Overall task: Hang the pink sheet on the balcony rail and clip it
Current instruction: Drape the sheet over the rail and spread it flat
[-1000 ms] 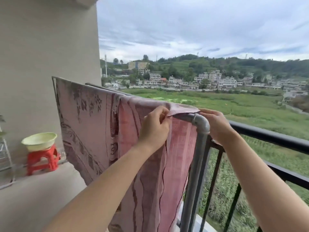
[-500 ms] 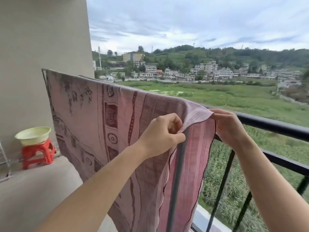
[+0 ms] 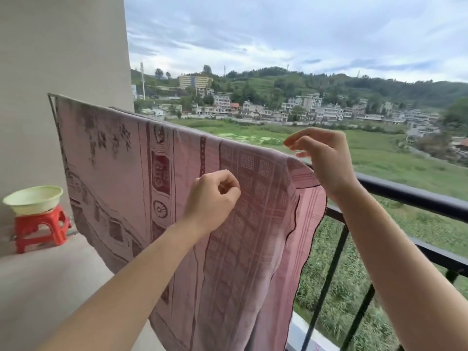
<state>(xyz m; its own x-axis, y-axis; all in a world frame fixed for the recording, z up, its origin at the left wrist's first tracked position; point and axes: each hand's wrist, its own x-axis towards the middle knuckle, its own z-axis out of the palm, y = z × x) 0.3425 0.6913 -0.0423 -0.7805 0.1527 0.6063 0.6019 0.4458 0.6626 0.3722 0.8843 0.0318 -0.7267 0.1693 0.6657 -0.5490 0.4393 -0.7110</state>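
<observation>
Pink sheet (image 3: pixel 177 198): draped over balcony rail (image 3: pixel 410 196), left stretch, unclipped (no clip in view). Right hand (image 3: pixel 326 160): loose, empty, above rail. Left hand (image 3: pixel 212 198): curled, inboard of rail, pinch uncertain. Risk: wind lifts free end; sheet slides off.

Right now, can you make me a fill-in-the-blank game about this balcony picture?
The pale bowl sits on a ___ stool.
The balcony rail is painted ___.
The patterned sheet is coloured ___.
The stool stands on the sheet's ___ side.
Missing words: red; black; pink; left.
</observation>
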